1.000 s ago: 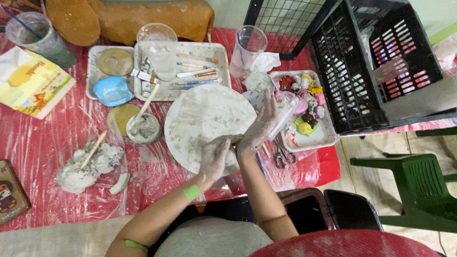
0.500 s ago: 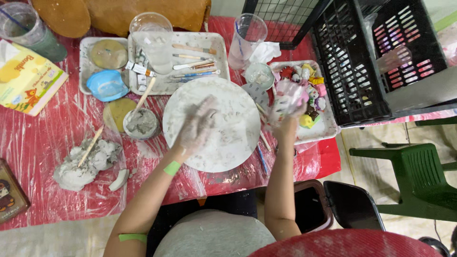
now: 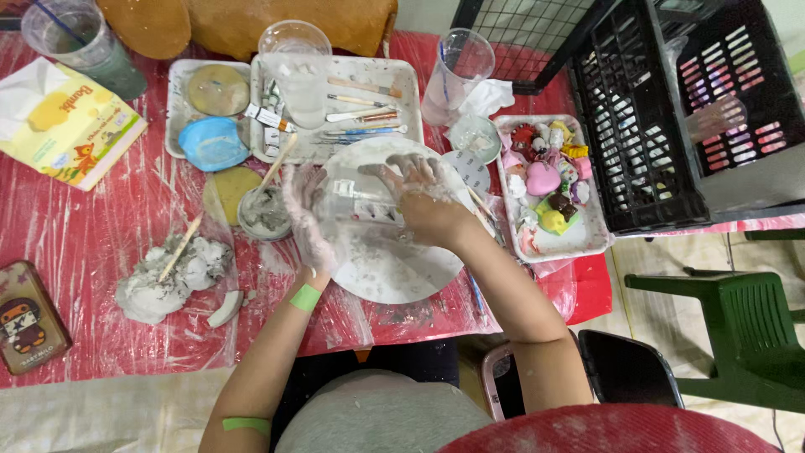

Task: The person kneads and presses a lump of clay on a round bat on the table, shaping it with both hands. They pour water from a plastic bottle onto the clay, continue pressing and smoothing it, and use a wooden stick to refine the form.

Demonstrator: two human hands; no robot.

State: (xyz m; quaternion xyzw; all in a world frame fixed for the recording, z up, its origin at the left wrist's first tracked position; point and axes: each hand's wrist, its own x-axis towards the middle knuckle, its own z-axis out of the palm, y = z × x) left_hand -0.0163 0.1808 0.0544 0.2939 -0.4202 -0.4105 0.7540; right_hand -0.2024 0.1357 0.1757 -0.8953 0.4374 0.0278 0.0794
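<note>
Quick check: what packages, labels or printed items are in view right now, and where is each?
Tissue pack: far left, flat, yellow and white with a cartoon picture.
Tin: left edge near the person, flat, brown with a cartoon figure.
Paint tubes: in the white tray, small, labelled.

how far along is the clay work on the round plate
Done: the round white plate is smeared with grey clay, and a small bowl of grey slurry stands mixed with a stick. In hand: both clay-coated hands, left and right, grip a clear plastic cup over the plate. Left: a grey clay lump lies unused.
</note>
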